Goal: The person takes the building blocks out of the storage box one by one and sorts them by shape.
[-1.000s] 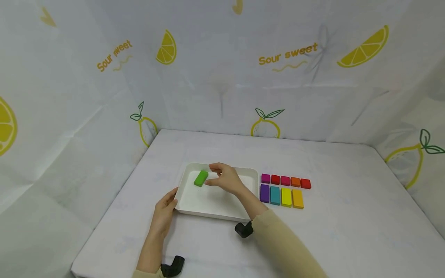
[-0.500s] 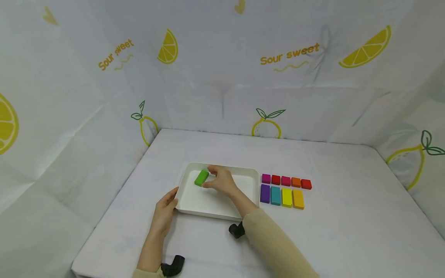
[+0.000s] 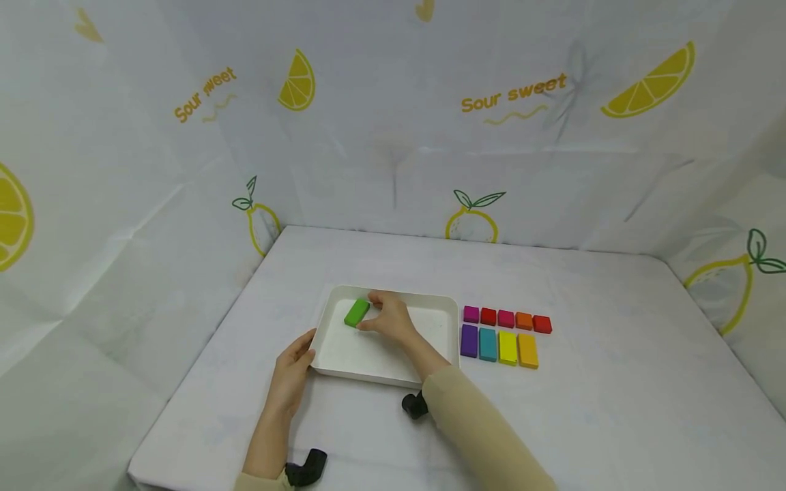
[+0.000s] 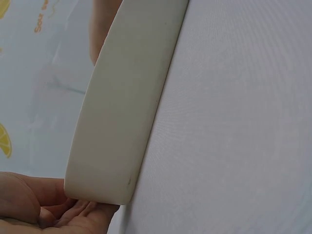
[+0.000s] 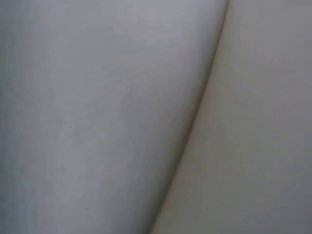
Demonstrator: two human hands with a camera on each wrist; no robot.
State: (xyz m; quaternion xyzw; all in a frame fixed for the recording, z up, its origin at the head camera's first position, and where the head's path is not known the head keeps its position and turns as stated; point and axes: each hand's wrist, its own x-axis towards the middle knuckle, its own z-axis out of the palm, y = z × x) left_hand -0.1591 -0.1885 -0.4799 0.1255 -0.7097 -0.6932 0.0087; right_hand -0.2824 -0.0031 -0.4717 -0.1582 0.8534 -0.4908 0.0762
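Observation:
A shallow white rectangular tray (image 3: 368, 374) lies on the table, with a bright green rectangular block (image 3: 357, 312) near its back left corner. My left hand (image 3: 288, 376) holds the tray at its left side, by the front corner. The left wrist view shows its fingers (image 4: 92, 214) against the end of the tray's wall (image 4: 112, 122). Over the tray my right hand (image 3: 391, 320) reaches in, thumb and fingers spread apart, fingertips right at the green block's right side. The right wrist view shows only pale, blurred surfaces, without the hand.
Right of the tray stand two rows of small coloured blocks. The back row has a magenta block (image 3: 471, 314) and an orange one (image 3: 524, 321); the front has purple (image 3: 469, 341), teal (image 3: 488, 345) and yellow (image 3: 507, 348) ones. Lemon-printed cloth (image 3: 393, 136) hangs behind the table.
My right hand has moved slightly left, bringing its fingertips closer to the green block. The left hand, tray and blocks keep their places.

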